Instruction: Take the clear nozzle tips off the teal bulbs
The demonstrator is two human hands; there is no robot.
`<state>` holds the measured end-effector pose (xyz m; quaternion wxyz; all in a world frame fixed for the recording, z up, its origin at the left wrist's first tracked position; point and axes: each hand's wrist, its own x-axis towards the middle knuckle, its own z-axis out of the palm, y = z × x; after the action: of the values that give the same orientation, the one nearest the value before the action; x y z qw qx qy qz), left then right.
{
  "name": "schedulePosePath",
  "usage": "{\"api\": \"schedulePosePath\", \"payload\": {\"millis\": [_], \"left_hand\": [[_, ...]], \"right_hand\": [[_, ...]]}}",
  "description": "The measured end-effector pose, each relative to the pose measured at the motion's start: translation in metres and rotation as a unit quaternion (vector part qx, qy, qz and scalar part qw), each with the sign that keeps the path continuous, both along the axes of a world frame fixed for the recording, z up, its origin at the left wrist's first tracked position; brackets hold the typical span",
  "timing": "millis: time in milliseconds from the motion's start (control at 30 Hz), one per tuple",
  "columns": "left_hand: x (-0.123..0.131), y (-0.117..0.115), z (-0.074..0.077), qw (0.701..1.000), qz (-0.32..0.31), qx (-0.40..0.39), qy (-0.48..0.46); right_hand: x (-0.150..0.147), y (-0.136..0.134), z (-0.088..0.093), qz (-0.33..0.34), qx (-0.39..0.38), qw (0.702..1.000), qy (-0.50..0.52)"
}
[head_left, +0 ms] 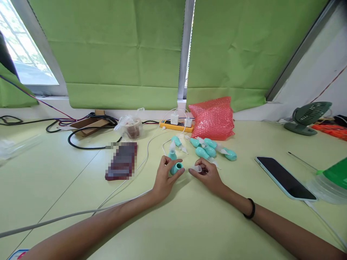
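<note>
My left hand [164,178] is closed on a teal squeeze bulb [178,167], its round open mouth turned toward my right hand. My right hand [210,176] pinches a small translucent nozzle [195,168], a short gap away from the bulb. Just behind my left fingers stands another teal bulb with a whitish tip [172,154], partly hidden. Beyond my hands lies a loose group of several teal bulbs with clear nozzles [210,150]. One more teal bulb with its nozzle [176,141] lies a little left of that group.
A red bubble-wrap bag [213,119] and an orange power strip [176,126] sit at the back. A phone [284,177] on a cable and a green fan [309,115] are to the right. Leftward are a dark red, blurred-out object [121,160], a tape roll in plastic [132,128] and cables.
</note>
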<state>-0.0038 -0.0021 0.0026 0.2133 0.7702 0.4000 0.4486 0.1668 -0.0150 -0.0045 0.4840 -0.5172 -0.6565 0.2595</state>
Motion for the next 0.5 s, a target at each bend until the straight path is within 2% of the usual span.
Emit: {"api": "schedulePosePath", "payload": {"millis": [167, 500], "left_hand": [[0.0013, 0.0037, -0.0038, 0.997, -0.026, -0.056, -0.048], [0.0004, 0.0031, -0.003, 0.994, -0.048, -0.065, -0.073]], "right_hand": [[0.0001, 0.0024, -0.0036, -0.005, 0.015, 0.997, -0.078], [0.0014, 0.0042, -0.009, 0.029, 0.039, 0.994, -0.096]]}}
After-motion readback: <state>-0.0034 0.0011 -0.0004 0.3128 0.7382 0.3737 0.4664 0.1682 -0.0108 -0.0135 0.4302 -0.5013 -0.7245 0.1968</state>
